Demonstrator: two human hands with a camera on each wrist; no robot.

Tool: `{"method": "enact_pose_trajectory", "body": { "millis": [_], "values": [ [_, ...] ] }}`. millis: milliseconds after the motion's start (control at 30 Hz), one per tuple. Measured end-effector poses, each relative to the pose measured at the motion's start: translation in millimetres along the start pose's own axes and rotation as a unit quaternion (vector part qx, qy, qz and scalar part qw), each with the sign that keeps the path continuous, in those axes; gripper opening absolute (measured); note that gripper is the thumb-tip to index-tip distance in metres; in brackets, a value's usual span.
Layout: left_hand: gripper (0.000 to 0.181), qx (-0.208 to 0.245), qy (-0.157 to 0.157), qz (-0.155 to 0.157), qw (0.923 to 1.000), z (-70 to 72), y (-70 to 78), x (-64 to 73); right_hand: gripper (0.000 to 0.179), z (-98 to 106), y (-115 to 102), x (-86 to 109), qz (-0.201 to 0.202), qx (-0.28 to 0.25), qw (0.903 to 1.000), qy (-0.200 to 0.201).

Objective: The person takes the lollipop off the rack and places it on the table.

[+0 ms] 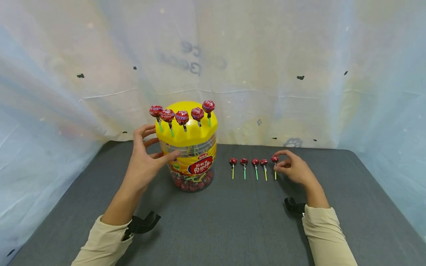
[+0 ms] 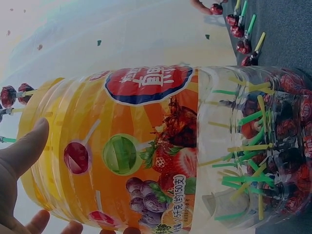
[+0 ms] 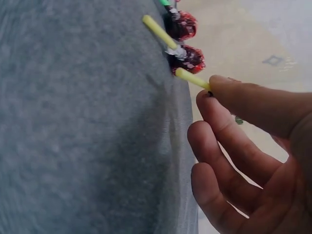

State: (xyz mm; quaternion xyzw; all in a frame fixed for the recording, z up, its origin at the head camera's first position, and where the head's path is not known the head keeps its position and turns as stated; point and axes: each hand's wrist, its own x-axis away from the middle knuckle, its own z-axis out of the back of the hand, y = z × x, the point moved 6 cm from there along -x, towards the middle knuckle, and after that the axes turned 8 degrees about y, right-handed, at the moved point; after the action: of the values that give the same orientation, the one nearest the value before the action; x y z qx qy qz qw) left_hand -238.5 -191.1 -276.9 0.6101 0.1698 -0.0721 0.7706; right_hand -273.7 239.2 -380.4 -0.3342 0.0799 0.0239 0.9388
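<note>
A large clear plastic candy jar (image 1: 194,166) with a yellow lid (image 1: 186,138) stands left of centre, with lollipops inside. My left hand (image 1: 145,159) holds it from the side, thumb toward the front and fingers around the far left. In the left wrist view the thumb (image 2: 30,148) presses near the lid. Several red-wrapped lollipops (image 1: 182,117) stand upright in the lid. My right hand (image 1: 294,168) pinches a lollipop (image 1: 274,159) at the right end of a row on the table; its yellow stick (image 3: 191,78) shows between thumb and forefinger in the right wrist view.
To the left of the right hand, several more lollipops (image 1: 244,162) lie side by side, sticks toward me. Grey cloth covers the table (image 1: 226,225). Pale plastic sheeting (image 1: 253,74) hangs behind and at both sides. A black strap (image 1: 143,223) sits on each wrist.
</note>
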Motion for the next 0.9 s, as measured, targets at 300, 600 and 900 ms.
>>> {"method": "enact_pose_trajectory", "body": {
  "millis": [300, 600, 900],
  "values": [
    [0.091, 0.001, 0.000, 0.000, 1.0000, 0.1, 0.6, 0.3, 0.046, -8.3, 2.9, -2.4, -0.024, 0.036, 0.9988, -0.021],
    [0.092, 0.002, 0.001, 0.001, 1.0000, 0.3, 1.7, 0.3, 0.049, -10.0, 0.4, -3.1, -0.036, 0.064, 0.9971, -0.018],
    [0.092, -0.001, 0.001, -0.003, 1.0000, 0.5, 1.5, 0.4, 0.049, -9.3, 2.3, -3.0, -0.040, 0.075, 0.9962, -0.018]
  ]
}}
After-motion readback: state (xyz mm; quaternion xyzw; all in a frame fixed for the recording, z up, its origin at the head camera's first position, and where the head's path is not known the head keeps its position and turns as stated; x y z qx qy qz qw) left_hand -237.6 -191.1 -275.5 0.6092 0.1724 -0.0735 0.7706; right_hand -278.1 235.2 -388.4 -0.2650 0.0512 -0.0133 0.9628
